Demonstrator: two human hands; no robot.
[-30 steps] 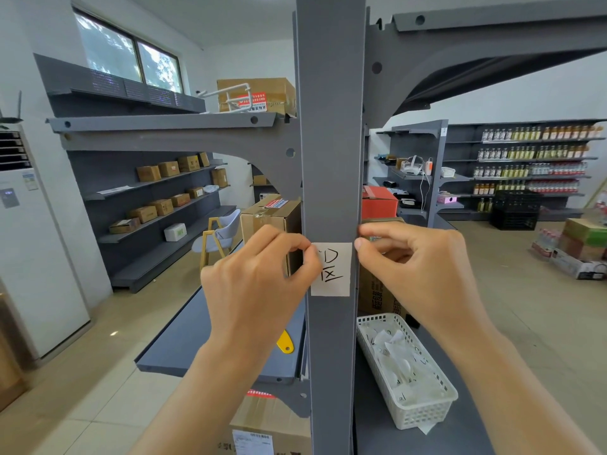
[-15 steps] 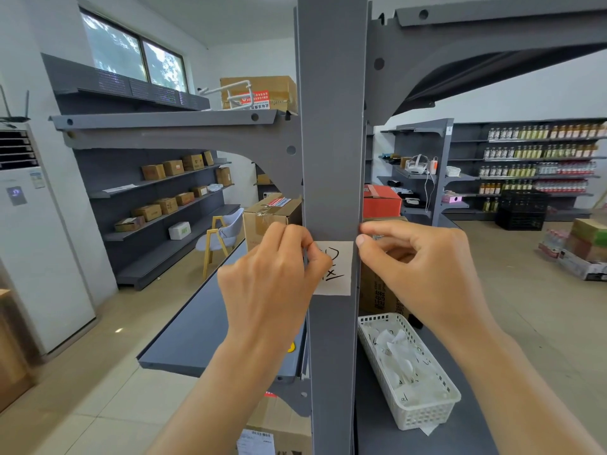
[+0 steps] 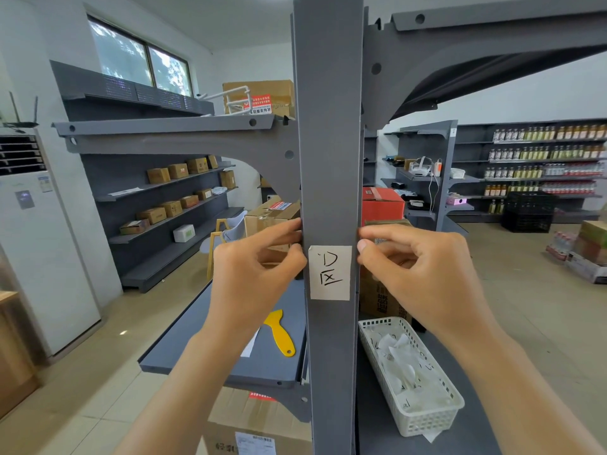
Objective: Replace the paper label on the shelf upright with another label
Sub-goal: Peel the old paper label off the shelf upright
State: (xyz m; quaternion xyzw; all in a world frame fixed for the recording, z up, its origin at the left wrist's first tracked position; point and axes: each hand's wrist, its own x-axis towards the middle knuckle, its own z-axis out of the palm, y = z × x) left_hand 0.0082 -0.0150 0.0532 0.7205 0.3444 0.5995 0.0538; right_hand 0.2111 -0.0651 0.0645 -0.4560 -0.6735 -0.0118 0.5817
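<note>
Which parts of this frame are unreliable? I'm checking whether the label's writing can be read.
Head view: the paper label on the shelf upright is sharp and evenly lit, no glare; wide-angle distortion bows the shelves at the edges; the window is overexposed; the distant bottles are too small to read.

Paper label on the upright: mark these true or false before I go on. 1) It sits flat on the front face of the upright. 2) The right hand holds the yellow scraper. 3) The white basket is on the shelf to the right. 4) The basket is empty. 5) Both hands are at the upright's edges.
1) True: the paper label lies flat on the shelf upright.
2) False: the yellow scraper lies on the left shelf; the right hand holds no tool.
3) True: the white basket is there.
4) False: it holds crumpled paper.
5) True: the left hand too.
</note>
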